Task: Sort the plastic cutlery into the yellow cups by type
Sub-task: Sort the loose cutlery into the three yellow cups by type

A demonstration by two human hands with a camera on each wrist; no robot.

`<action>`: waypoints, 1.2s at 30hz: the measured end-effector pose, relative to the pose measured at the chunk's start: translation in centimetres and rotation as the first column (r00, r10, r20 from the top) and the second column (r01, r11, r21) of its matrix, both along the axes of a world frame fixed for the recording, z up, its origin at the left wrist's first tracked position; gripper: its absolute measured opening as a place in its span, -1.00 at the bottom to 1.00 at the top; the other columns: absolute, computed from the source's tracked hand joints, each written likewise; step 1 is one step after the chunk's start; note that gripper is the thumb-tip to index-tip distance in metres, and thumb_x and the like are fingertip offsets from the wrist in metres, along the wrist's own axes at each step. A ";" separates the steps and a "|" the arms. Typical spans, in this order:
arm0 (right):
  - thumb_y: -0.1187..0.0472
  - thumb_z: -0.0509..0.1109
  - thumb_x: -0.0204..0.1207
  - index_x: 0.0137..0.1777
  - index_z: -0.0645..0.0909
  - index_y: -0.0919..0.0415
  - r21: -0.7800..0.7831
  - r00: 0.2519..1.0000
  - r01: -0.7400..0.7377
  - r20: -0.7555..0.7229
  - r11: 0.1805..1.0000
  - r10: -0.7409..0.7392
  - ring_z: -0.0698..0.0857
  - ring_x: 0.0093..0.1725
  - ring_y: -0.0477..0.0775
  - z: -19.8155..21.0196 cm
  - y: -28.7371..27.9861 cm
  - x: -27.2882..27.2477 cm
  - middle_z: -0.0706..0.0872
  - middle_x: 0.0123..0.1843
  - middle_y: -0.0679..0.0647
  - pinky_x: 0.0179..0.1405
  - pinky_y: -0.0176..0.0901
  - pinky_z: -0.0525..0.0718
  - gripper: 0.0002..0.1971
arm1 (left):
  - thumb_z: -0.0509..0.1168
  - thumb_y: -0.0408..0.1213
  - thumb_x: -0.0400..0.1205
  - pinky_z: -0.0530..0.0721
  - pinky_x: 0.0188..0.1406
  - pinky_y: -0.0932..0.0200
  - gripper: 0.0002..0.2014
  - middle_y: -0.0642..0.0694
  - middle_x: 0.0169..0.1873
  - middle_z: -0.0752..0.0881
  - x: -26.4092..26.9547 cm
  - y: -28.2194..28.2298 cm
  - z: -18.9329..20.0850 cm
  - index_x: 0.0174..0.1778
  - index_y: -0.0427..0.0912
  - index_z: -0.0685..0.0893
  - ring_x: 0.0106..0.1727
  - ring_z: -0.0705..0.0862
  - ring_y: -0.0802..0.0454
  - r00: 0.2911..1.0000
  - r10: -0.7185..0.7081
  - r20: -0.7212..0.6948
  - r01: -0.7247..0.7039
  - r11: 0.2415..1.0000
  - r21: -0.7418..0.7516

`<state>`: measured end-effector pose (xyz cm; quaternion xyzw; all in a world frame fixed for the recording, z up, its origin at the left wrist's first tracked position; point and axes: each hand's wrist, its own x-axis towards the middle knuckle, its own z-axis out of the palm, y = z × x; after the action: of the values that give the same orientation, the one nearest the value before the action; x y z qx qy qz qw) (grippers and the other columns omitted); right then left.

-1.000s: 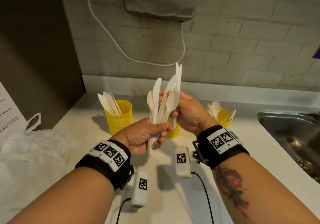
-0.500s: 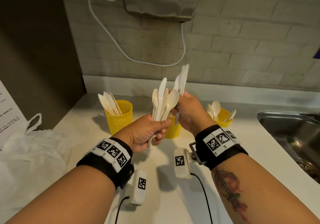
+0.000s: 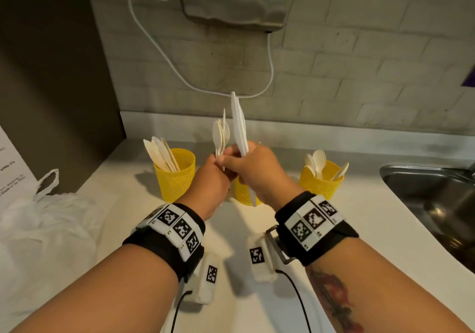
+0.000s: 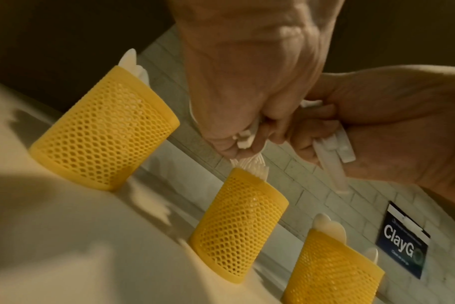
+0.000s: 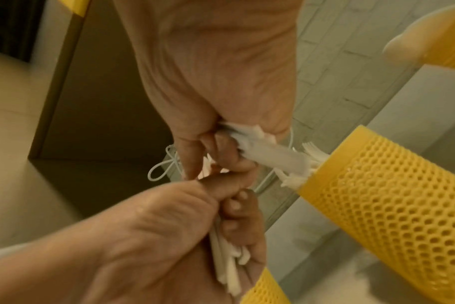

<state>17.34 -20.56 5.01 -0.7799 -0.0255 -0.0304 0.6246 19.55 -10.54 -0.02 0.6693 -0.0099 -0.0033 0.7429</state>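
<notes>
Currently left hand point(image 3: 214, 178) grips a bunch of spoons point(image 3: 221, 137); right hand point(image 3: 253, 168) grips white knives point(image 3: 239, 124), above the middle yellow cup point(image 4: 237, 222). Left cup point(image 3: 176, 176) and right cup point(image 3: 321, 181) stand on the table point(image 3: 359, 230).

Three yellow cups point(image 3: 177, 178) point(image 3: 243, 195) point(image 3: 321, 182); two hands point(image 3: 213, 178) point(image 3: 257, 168); one sink point(image 3: 437, 199); one plastic bag point(image 3: 38, 219)

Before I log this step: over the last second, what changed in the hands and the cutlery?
The left hand turned its bundle of spoons edge-on and moved right against the right hand. The right hand raised its white knives higher and more upright, above the middle cup. Both hands kept their grip; nothing was dropped. The left cup, right cup and their contents stayed put.
</notes>
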 end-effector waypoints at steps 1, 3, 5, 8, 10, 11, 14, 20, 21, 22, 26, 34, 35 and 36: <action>0.30 0.58 0.43 -0.11 0.72 0.31 -0.028 1.000 0.010 -0.007 1.000 -0.011 0.58 -0.60 -0.25 -0.2 0.3 0.0 0.68 -0.45 -0.02 -0.56 -0.37 0.51 -0.88 | 0.18 -0.32 0.77 0.53 -0.61 0.48 -0.71 -0.10 0.04 0.79 0.1 0.1 -0.1 0.36 0.02 0.63 -0.28 0.67 0.18 1.000 0.015 -0.017 -0.016 1.000 -0.022; 0.31 0.55 0.44 -0.19 0.72 0.25 -0.041 1.000 0.011 -0.020 0.999 -0.012 0.57 -0.59 -0.22 -0.3 0.7 0.1 0.68 -0.44 0.01 -0.54 -0.34 0.51 -0.94 | 0.24 -0.27 0.74 0.60 -0.49 0.43 -0.74 -0.10 0.03 0.79 0.1 0.4 -0.5 0.33 -0.03 0.63 -0.11 0.73 0.07 1.000 0.005 0.027 -0.006 1.000 0.021; 0.37 0.48 0.47 -0.20 0.68 0.25 -0.014 0.999 -0.017 -0.048 1.000 0.016 0.56 -0.54 -0.12 0.0 0.7 0.1 0.66 -0.40 0.09 -0.54 -0.31 0.52 -0.94 | 0.30 -0.22 0.62 0.64 -0.34 0.20 -0.68 -0.07 -0.06 0.79 0.4 0.9 -1.2 0.30 0.05 0.62 -0.09 0.74 0.00 0.996 -0.001 0.087 -0.014 0.984 0.178; 0.45 0.37 0.52 -0.11 0.64 0.30 0.088 0.997 -0.035 -0.063 0.996 0.040 0.52 -0.62 -0.16 0.6 0.8 0.0 0.59 -0.47 0.05 -0.60 -0.33 0.51 -0.92 | 0.25 -0.34 0.55 0.58 -0.38 0.07 -0.59 -0.11 -0.26 0.67 1.0 1.3 -1.9 0.30 0.08 0.60 -0.37 0.58 0.02 0.997 -0.020 0.079 -0.001 0.966 0.257; 0.44 0.34 0.58 -0.03 0.61 0.30 0.144 0.997 -0.008 -0.070 0.990 0.018 0.47 -0.68 -0.20 0.8 0.9 0.1 0.54 -0.49 0.03 -0.63 -0.34 0.47 -0.93 | 0.26 -0.37 0.58 0.56 -0.41 0.08 -0.59 -0.10 -0.33 0.62 1.1 1.2 -1.8 0.33 0.07 0.57 -0.42 0.54 0.03 0.998 -0.015 0.067 -0.001 0.972 0.236; 0.43 0.33 0.60 -0.03 0.62 0.29 0.149 0.997 -0.001 -0.074 0.989 0.012 0.45 -0.68 -0.19 0.8 0.8 0.2 0.53 -0.48 0.04 -0.63 -0.34 0.46 -0.93 | 0.30 -0.34 0.58 0.55 -0.40 0.08 -0.60 -0.07 -0.36 0.60 1.1 1.3 -1.8 0.33 0.05 0.57 -0.42 0.53 0.03 0.998 -0.013 0.066 -0.003 0.972 0.235; 0.40 0.37 0.58 0.01 0.66 0.41 0.050 0.996 -0.013 -0.089 0.999 0.018 0.45 -0.61 -0.14 0.5 0.8 0.5 0.54 -0.44 0.09 -0.60 -0.33 0.48 -0.92 | 0.36 -0.31 0.55 0.57 -0.35 0.04 -0.59 -0.10 -0.29 0.65 1.1 1.7 -1.8 0.32 0.03 0.56 -0.37 0.57 -0.03 0.996 -0.038 0.076 0.016 0.962 0.272; 0.35 0.42 0.43 -0.24 0.66 0.25 -0.237 0.998 0.055 0.000 0.970 -0.057 0.55 -0.46 0.03 0.4 1.2 1.3 0.60 -0.41 0.08 -0.39 -0.09 0.62 -0.95 | 0.43 -0.12 0.52 0.58 -0.33 -0.01 -0.56 -0.17 -0.25 0.67 0.5 1.6 -1.4 0.31 -0.02 0.55 -0.36 0.55 -0.04 0.997 -0.042 0.071 0.019 0.955 0.297; 0.32 0.43 0.43 -0.33 0.59 0.18 -0.282 0.997 0.075 0.030 0.957 -0.070 0.54 -0.46 0.05 0.4 1.5 1.4 0.58 -0.43 0.06 -0.39 -0.08 0.60 -0.87 | 0.42 -0.16 0.57 0.58 -0.31 -0.02 -0.62 -0.17 -0.24 0.68 0.5 1.6 -1.4 0.29 -0.07 0.55 -0.35 0.55 -0.03 0.997 -0.027 0.075 0.004 0.958 0.286; 0.30 0.43 0.43 -0.38 0.52 0.14 -0.285 0.995 0.093 0.047 0.954 -0.083 0.53 -0.47 0.06 0.5 1.7 1.5 0.55 -0.45 0.05 -0.40 -0.07 0.58 -0.80 | 0.41 -0.19 0.61 0.58 -0.31 -0.02 -0.67 -0.18 -0.24 0.68 0.5 1.7 -1.4 0.27 -0.11 0.55 -0.36 0.55 -0.03 0.997 -0.017 0.075 -0.005 0.960 0.278; 0.21 0.36 0.55 -0.26 0.57 0.16 -0.062 0.982 0.185 0.049 0.981 -0.183 0.57 -0.38 0.12 0.8 2.0 2.6 0.58 -0.39 0.08 -0.27 0.07 0.64 -0.85 | 0.49 -0.12 0.57 0.56 -0.44 0.07 -0.70 -0.08 -0.39 0.58 0.1 2.1 -1.5 0.04 -0.12 0.51 -0.45 0.53 0.01 0.997 0.011 0.082 -0.032 0.964 0.264; 0.45 0.06 0.70 0.02 0.38 0.25 0.530 0.992 0.066 0.056 0.845 -0.112 0.70 -0.29 0.09 2.0 3.9 4.1 0.57 -0.27 0.17 -0.19 -0.12 0.72 -0.87 | 0.14 0.07 0.76 0.33 -0.63 0.30 -0.72 -0.02 -0.30 0.61 -1.4 3.4 -0.3 -0.01 -0.08 0.54 -0.57 0.35 0.18 0.991 0.131 -0.021 -0.133 0.968 -0.211; 0.48 0.05 0.68 0.00 0.38 0.23 0.559 0.993 0.056 0.054 0.827 -0.104 0.68 -0.31 0.08 1.9 4.4 4.1 0.55 -0.28 0.16 -0.17 -0.12 0.70 -0.83 | 0.15 0.08 0.75 0.34 -0.62 0.29 -0.73 -0.03 -0.26 0.62 -1.3 3.7 -0.3 0.00 -0.06 0.54 -0.58 0.35 0.18 0.989 0.146 -0.025 -0.148 0.971 -0.189; 0.49 0.05 0.67 -0.02 0.39 0.21 0.593 0.994 0.049 0.051 0.803 -0.098 0.64 -0.33 0.06 1.8 4.8 4.2 0.53 -0.29 0.15 -0.17 -0.13 0.68 -0.81 | 0.17 0.07 0.75 0.36 -0.61 0.27 -0.75 -0.04 -0.25 0.61 -1.3 3.9 -0.3 0.01 -0.05 0.54 -0.58 0.36 0.17 0.987 0.158 -0.021 -0.159 0.974 -0.161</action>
<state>21.49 -15.79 6.82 -0.5454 -0.0093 -0.0915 0.8331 18.22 -6.59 -0.35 0.6052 0.0462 0.0540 0.7929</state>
